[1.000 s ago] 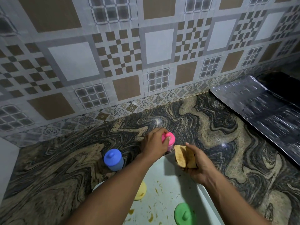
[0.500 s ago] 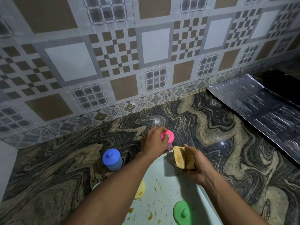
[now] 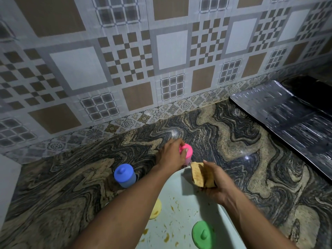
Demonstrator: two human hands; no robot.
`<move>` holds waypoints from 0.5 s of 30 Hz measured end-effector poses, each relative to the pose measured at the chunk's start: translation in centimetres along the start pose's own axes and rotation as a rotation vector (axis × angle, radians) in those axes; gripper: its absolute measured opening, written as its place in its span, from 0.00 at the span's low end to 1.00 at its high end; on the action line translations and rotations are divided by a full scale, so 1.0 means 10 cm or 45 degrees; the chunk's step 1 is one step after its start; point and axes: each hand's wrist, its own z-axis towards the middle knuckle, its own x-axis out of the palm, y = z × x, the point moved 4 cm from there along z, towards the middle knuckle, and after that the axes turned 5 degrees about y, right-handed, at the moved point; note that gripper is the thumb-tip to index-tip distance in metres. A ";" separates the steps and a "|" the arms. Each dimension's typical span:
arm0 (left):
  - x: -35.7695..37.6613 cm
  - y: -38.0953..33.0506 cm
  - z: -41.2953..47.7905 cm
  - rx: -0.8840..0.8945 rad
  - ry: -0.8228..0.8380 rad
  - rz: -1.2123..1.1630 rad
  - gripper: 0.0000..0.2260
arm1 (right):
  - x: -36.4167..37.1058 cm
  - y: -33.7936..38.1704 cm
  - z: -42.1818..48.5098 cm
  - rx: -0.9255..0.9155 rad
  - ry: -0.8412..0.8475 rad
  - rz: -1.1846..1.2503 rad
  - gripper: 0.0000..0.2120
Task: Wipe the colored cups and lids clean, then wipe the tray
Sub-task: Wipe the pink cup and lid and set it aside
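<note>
While the left arm stretches forward over the pale tray (image 3: pixel 181 198), the left hand (image 3: pixel 171 156) curls its fingers round the top of the pink cup (image 3: pixel 188 156), which stands on the marbled counter (image 3: pixel 251 168) just past the tray's far rim. Beside it, the right hand (image 3: pixel 215 182) is raised above the tray and grips a folded yellow cloth (image 3: pixel 198 175). To the left, the lidded blue cup (image 3: pixel 124 175) stands on the counter. The yellow lid (image 3: pixel 156 212) and green lid (image 3: pixel 203 234) lie on the food-spattered tray.
</note>
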 end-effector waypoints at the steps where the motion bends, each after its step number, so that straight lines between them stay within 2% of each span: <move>1: 0.00 -0.01 0.02 -0.018 0.023 0.021 0.04 | 0.00 -0.01 0.01 0.000 0.000 0.002 0.12; 5: -0.01 -0.02 0.11 -0.091 0.155 0.066 0.04 | 0.02 -0.03 0.01 -0.001 0.006 -0.016 0.13; 8: 0.01 0.04 0.18 -0.190 0.248 -0.128 0.06 | 0.05 -0.05 -0.01 0.008 0.010 -0.028 0.13; 11: 0.06 0.12 0.18 -0.204 0.396 -0.319 0.16 | 0.05 -0.04 -0.05 -0.002 -0.006 -0.045 0.13; 15: 0.01 0.14 0.05 -0.157 0.389 -0.346 0.29 | 0.03 0.00 -0.19 -0.010 -0.008 -0.056 0.12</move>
